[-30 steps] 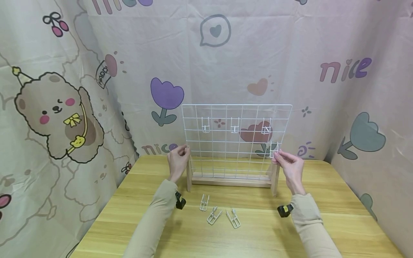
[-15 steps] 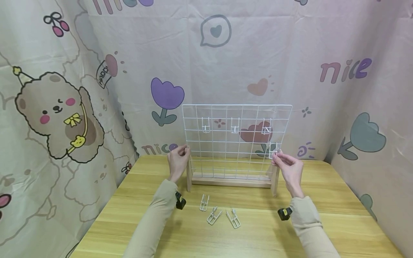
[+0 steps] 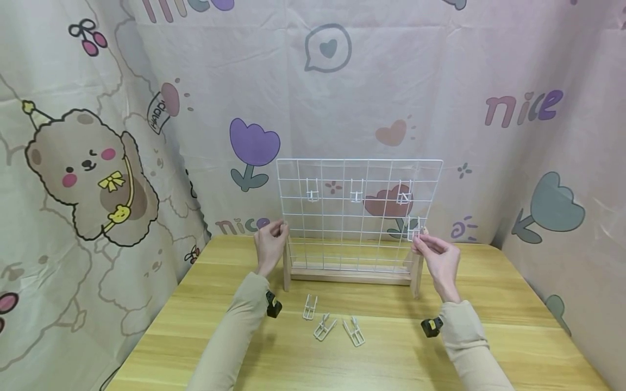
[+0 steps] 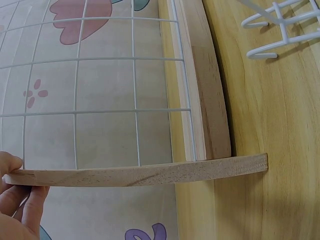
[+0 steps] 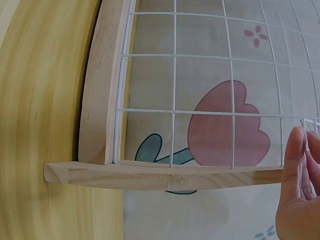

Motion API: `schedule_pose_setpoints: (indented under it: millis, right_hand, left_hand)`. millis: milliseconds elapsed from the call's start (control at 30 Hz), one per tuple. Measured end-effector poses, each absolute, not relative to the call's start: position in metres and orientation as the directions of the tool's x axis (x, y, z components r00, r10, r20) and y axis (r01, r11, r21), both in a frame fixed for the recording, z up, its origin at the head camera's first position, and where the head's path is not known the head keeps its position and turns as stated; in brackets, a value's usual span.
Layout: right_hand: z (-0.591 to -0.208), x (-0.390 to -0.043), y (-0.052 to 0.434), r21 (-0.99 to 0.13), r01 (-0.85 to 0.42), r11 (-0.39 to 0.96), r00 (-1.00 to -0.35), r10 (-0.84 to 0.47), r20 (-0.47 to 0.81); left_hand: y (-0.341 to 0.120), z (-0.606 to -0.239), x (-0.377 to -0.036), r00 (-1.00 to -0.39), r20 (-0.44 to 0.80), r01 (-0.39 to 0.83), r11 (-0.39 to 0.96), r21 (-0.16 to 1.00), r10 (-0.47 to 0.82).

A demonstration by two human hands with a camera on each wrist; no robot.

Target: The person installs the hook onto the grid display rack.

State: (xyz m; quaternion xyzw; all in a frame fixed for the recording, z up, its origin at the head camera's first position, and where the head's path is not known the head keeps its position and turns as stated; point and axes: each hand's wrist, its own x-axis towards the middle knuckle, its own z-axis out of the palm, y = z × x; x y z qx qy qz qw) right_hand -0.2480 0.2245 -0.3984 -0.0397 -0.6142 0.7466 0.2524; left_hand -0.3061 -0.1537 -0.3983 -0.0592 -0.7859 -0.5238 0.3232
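A white wire grid panel [image 3: 359, 159] stands upright in a wooden stand [image 3: 351, 277]. My left hand [image 3: 269, 247] pinches the top of the stand's left post [image 4: 135, 175] between thumb and fingers. At the grid's right edge, my right hand [image 3: 442, 262] pinches a white wire hook [image 3: 414, 227], which lies against the grid below the upper row. Fingers cover much of that hook, so whether it is latched on the wires cannot be told. In the upper row hang three similar hooks: left [image 3: 312, 191], middle [image 3: 356, 191] and right [image 3: 404, 193].
Three loose white hooks lie on the wooden table [image 3: 391, 358] before the stand: a left one [image 3: 310, 307], a middle one [image 3: 324, 327] and a right one [image 3: 354, 332]. A printed curtain [image 3: 342, 108] hangs behind and along the sides.
My right hand has shifted slightly downward at the grid's right edge, still at the hook. The left hand keeps its place on the post.
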Motion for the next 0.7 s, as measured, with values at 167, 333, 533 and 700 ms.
schedule_pose_setpoints:
  millis: [167, 333, 533, 700]
  right_hand:
    - [-0.399, -0.245, 0.224, -0.933, -0.337, -0.129, -0.868, 0.426, 0.255]
    - [-0.402, -0.243, 0.225, -0.945, -0.312, -0.096, -0.869, 0.43, 0.243]
    - [-0.407, -0.24, 0.225, -0.952, -0.294, -0.081, -0.874, 0.425, 0.233]
    - [-0.413, -0.237, 0.225, -0.956, -0.283, -0.077, -0.879, 0.418, 0.227]
  left_hand:
    - [-0.154, -0.399, -0.306, -0.786, 0.567, 0.427, 0.448, 0.786, -0.246]
    - [-0.154, -0.399, -0.307, -0.792, 0.559, 0.422, 0.44, 0.793, -0.247]
    - [-0.154, -0.398, -0.308, -0.792, 0.559, 0.422, 0.441, 0.792, -0.246]
    - [-0.154, -0.398, -0.308, -0.788, 0.565, 0.427, 0.443, 0.788, -0.244]
